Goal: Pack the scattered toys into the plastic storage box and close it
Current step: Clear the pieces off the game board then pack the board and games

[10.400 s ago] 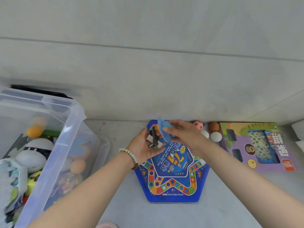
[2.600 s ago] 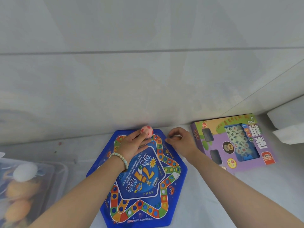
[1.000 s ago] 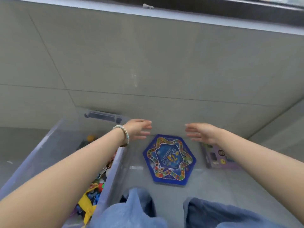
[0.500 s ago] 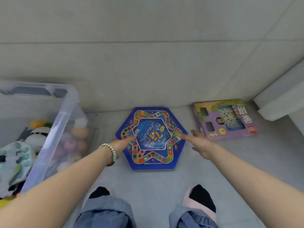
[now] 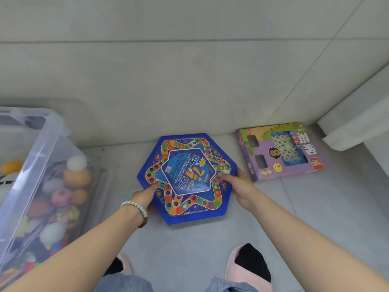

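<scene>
Your glossy blue plastic board [image 5: 187,180] lies on matt grey floor tiles [image 5: 189,245], near a clear, smooth plastic box [image 5: 42,152] and a printed card carton [image 5: 280,152].

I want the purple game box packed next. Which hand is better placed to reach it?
Right. The right hand grips the game board's right edge, just beside the purple game box; the left hand is across the board, nearer the storage box.

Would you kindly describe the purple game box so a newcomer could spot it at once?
On the floor by the wall, look right of the clear storage box. Beyond the blue hexagonal board lies a flat rectangular box, the only purple one.
</scene>
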